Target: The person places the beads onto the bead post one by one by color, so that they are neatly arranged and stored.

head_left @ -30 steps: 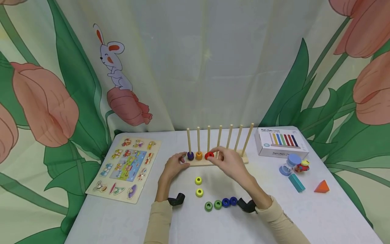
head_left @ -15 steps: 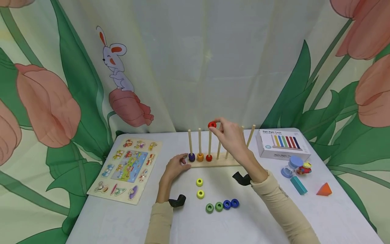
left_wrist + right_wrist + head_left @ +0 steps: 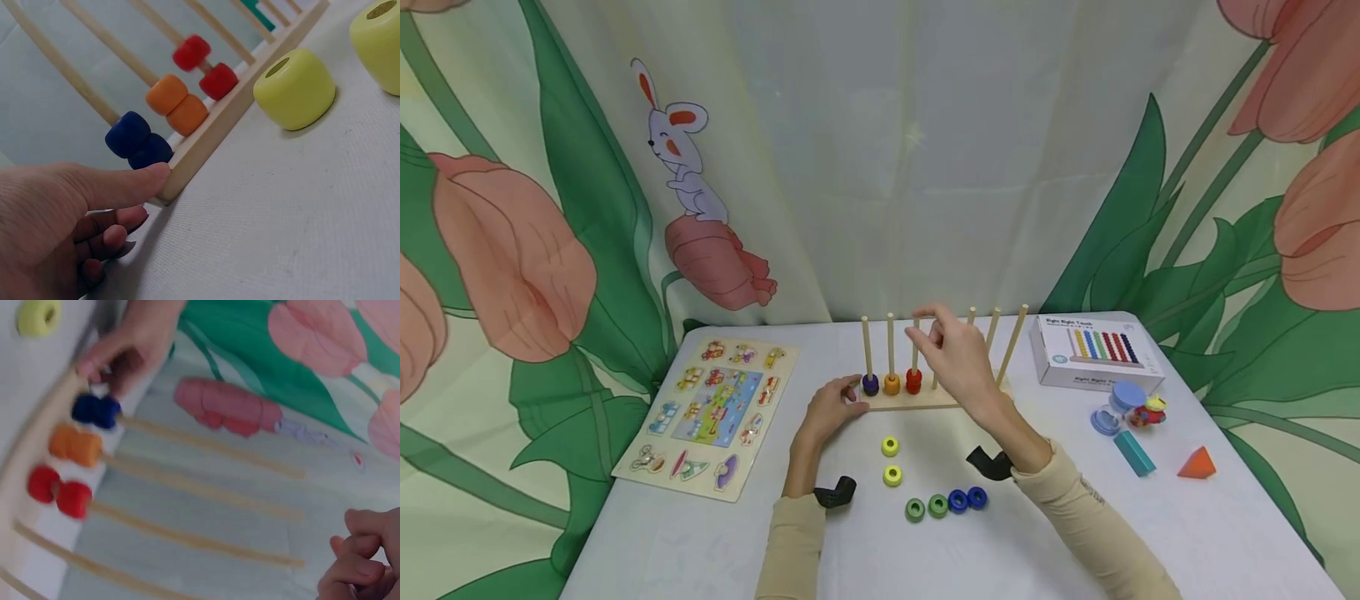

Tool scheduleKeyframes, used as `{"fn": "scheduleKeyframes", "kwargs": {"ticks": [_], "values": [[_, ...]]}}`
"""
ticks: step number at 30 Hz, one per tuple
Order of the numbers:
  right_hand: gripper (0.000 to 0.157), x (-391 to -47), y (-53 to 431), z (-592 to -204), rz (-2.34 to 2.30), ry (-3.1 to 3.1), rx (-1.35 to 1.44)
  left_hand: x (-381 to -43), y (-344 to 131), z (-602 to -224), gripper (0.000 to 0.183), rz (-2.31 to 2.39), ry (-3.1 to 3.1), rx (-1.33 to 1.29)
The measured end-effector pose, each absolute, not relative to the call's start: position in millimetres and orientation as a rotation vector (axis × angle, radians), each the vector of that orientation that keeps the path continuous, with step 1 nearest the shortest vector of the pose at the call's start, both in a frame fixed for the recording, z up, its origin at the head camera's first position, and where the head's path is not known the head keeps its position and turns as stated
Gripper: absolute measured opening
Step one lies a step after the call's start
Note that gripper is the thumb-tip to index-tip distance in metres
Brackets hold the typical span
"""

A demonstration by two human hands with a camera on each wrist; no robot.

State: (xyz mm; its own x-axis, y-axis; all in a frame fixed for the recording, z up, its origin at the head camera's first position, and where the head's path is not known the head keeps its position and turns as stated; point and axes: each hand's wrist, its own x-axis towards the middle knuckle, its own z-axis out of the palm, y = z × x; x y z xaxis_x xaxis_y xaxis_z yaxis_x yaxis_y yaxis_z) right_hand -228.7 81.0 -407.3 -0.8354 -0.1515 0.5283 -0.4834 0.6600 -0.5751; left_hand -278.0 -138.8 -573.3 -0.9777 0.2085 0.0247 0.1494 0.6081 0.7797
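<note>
My left hand (image 3: 829, 412) holds the left end of a wooden bead stand (image 3: 910, 402), its thumb on the near edge. The first peg carries dark blue beads (image 3: 139, 141); the second, orange beads (image 3: 177, 105). On the third peg, the upper red bead (image 3: 191, 52) stands a little above the lower red bead (image 3: 219, 81), with bare peg between them. Near that peg's top is my right hand (image 3: 957, 358), thumb and index finger apart with nothing between them. Yellow beads (image 3: 891, 446), green beads (image 3: 915, 510) and blue beads (image 3: 957, 501) lie in front of the stand.
A picture puzzle board (image 3: 707, 417) lies at the left. To the right are a printed box (image 3: 1093, 354), a light blue toy (image 3: 1126, 397), a small red figure (image 3: 1148, 412), a teal block (image 3: 1135, 454) and an orange block (image 3: 1197, 463). A patterned curtain (image 3: 865, 167) hangs behind.
My right hand has lifted the second red bead to the third peg's top and let it go; the bead has dropped down the peg. My left hand keeps its place.
</note>
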Motion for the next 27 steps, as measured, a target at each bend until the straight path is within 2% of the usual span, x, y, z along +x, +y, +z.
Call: {"fn": "scheduleKeyframes", "kwargs": {"ticks": [3,9,13,20,27], "values": [[0.021,-216.8,71.2,-431.5,1.063,-2.535,0.535,-278.7,-140.0,-573.3,0.059,1.321,2.770,0.312],[0.027,-206.2,61.8,-492.2,0.902,-2.945,0.564,-278.0,-139.0,-571.8,0.057,1.317,2.772,0.306],[0.029,-202.9,62.8,-519.4,0.796,-3.131,0.576,-277.9,-137.7,-571.6,0.058,1.305,2.770,0.304],[0.024,-197.5,64.9,-534.6,0.819,-3.132,0.621,-276.8,-137.5,-571.0,0.057,1.318,2.768,0.298],[0.028,-194.9,66.0,-521.4,0.821,-3.073,0.558,-276.6,-137.9,-569.5,0.056,1.308,2.769,0.298]]}}
